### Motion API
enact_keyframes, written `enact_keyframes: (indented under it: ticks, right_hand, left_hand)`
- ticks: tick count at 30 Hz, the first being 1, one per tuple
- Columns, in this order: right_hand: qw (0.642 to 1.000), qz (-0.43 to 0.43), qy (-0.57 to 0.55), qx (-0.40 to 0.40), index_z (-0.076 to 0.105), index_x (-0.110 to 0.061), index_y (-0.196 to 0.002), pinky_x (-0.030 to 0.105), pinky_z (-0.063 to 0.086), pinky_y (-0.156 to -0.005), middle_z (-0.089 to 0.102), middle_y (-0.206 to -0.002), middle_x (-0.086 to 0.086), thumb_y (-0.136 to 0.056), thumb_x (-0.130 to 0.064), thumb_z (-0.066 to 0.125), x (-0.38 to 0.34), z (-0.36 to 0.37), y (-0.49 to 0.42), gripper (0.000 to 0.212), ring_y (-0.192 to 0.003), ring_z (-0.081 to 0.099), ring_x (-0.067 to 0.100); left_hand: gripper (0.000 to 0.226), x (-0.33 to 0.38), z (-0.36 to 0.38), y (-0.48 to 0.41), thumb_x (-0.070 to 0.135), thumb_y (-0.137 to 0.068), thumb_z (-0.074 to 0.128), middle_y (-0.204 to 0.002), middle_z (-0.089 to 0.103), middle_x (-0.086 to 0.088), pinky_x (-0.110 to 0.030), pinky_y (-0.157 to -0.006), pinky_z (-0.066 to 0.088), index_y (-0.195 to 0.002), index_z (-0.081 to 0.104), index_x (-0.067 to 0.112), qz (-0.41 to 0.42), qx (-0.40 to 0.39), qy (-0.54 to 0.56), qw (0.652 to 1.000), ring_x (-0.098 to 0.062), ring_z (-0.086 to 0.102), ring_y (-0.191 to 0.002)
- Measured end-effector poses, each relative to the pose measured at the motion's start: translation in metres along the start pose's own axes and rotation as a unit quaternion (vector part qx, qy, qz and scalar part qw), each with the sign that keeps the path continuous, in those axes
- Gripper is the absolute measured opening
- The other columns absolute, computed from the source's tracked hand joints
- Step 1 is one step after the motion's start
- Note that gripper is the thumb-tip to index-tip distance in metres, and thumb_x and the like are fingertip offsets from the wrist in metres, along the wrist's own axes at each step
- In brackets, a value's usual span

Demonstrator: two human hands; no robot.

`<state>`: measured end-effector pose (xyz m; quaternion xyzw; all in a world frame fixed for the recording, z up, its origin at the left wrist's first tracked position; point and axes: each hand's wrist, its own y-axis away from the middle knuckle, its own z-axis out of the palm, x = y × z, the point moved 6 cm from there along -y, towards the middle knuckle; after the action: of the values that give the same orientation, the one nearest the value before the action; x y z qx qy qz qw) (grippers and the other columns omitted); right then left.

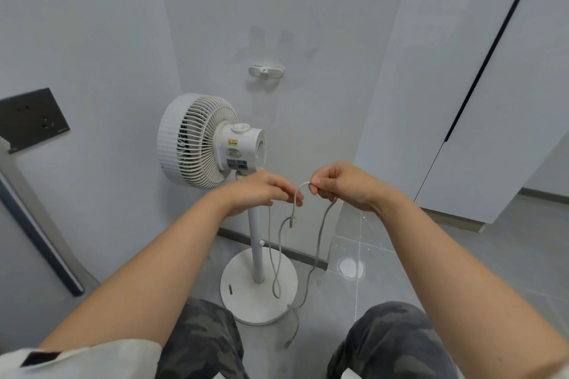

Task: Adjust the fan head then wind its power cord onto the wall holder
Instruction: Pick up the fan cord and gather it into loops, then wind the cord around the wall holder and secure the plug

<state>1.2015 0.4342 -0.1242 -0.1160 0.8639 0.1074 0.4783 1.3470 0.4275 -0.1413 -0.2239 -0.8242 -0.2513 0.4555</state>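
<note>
So the thin off-white power cord point(301, 186) is held up in front of the white pedestal fan's pole and pinched in both grips. The left hand point(261, 191) is clamped on one end of a small arch, the right hand point(338, 183) on the other. Loose loops are seen dangling down to the round white base point(240, 286). The ribbed white fan head point(197, 140) is turned leftward. The small white plastic wall holder point(266, 71) is mounted higher up, well apart from the cord.

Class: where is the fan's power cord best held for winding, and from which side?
Grip the power cord at the raised bend between the left hand and right hand, coming from above. Its loops hang slack below that bend, so a top pinch likely keeps them gathered for lifting to the wall holder.
</note>
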Motion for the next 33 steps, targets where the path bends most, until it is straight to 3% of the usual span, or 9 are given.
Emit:
enact_keyframes:
  ticks: [3,8,11,15,18,20,26,28,33]
  right_hand:
    - [1.000,0.003,0.004,0.029,0.059,-0.014,-0.061,0.023,0.031,-0.056,0.040,-0.051,-0.001,-0.097,-0.011,0.047,0.001,-0.005,0.000,0.037,-0.054,0.034,0.014]
    - [0.997,0.025,0.018,0.074,0.060,-0.015,-0.061,0.026,0.031,-0.054,0.041,-0.050,-0.001,-0.095,-0.020,0.051,0.006,-0.011,-0.003,0.036,-0.051,0.034,0.014]
    - [0.995,0.042,0.020,0.089,0.060,-0.014,-0.063,0.023,0.034,-0.051,0.044,-0.051,-0.002,-0.096,-0.023,0.050,0.008,-0.015,-0.004,0.036,-0.049,0.038,0.014]
    - [0.994,0.050,0.000,0.099,0.064,-0.012,-0.069,0.021,0.035,-0.054,0.045,-0.056,0.002,-0.094,-0.006,0.043,0.013,-0.026,-0.008,0.033,-0.052,0.039,0.014]
    - [0.989,0.060,0.032,0.132,0.066,-0.012,-0.076,0.017,0.033,-0.049,0.048,-0.059,0.003,-0.092,0.002,0.038,0.020,-0.035,-0.012,0.035,-0.054,0.041,0.014]
    - [0.984,0.057,0.047,0.162,0.066,-0.014,-0.074,0.020,0.033,-0.051,0.047,-0.060,0.002,-0.092,0.002,0.038,0.021,-0.037,-0.017,0.036,-0.055,0.040,0.015]
    - [0.974,0.000,0.092,0.207,0.067,-0.011,-0.079,0.024,0.029,-0.049,0.049,-0.065,0.005,-0.092,0.002,0.039,-0.007,-0.037,-0.032,0.033,-0.054,0.038,0.015]
    - [0.967,-0.033,0.115,0.224,0.067,-0.012,-0.080,0.025,0.030,-0.050,0.051,-0.067,0.008,-0.090,0.002,0.039,-0.022,-0.041,-0.032,0.033,-0.056,0.039,0.017]
    - [0.981,-0.021,0.043,0.190,0.066,-0.015,-0.074,0.026,0.031,-0.052,0.043,-0.060,0.004,-0.091,-0.002,0.040,-0.035,-0.057,-0.043,0.033,-0.054,0.035,0.017]
  left_hand:
    - [0.014,0.003,0.011,-0.002,0.013,-0.091,0.054,-0.093,0.072,0.002,-0.029,-0.096,0.043,-0.098,0.065,0.017,0.002,-0.038,-0.007,0.999,-0.004,0.062,-0.095]
    - [0.009,0.007,-0.007,-0.012,0.007,-0.086,0.061,-0.069,0.066,-0.006,-0.020,-0.070,0.052,-0.083,0.069,0.004,0.023,0.164,-0.054,0.985,-0.010,0.062,-0.061]
    - [0.012,0.009,-0.022,-0.013,0.012,-0.084,0.061,-0.075,0.071,-0.005,-0.027,-0.075,0.053,-0.079,0.071,0.012,0.006,0.289,-0.197,0.937,-0.016,0.066,-0.073]
    - [0.020,-0.008,-0.046,-0.015,0.011,-0.085,0.057,-0.074,0.070,-0.005,-0.037,-0.078,0.056,-0.068,0.067,0.015,-0.034,0.371,-0.120,0.920,-0.024,0.069,-0.077]
    - [0.029,-0.021,-0.055,-0.016,0.007,-0.086,0.057,-0.060,0.064,0.000,-0.034,-0.069,0.055,-0.060,0.061,0.019,-0.055,0.393,0.013,0.918,-0.021,0.068,-0.063]
    - [0.027,-0.022,-0.054,-0.018,0.005,-0.085,0.056,-0.061,0.064,0.000,-0.037,-0.075,0.056,-0.063,0.060,0.019,-0.056,0.381,0.020,0.923,-0.023,0.069,-0.067]
    - [0.034,0.017,-0.039,-0.028,0.003,-0.085,0.051,-0.084,0.061,0.002,-0.035,-0.081,0.049,-0.112,0.060,0.021,0.036,0.291,-0.098,0.951,-0.022,0.061,-0.086]
    - [0.016,0.035,-0.042,-0.031,0.016,-0.089,0.055,-0.080,0.059,0.001,-0.032,-0.075,0.045,-0.102,0.066,0.016,0.056,0.301,-0.189,0.933,-0.022,0.058,-0.082]
    - [0.021,0.065,-0.069,-0.035,0.022,-0.093,0.052,-0.086,0.066,-0.010,-0.032,-0.069,0.040,-0.089,0.069,0.010,0.061,0.361,-0.297,0.882,-0.029,0.058,-0.086]
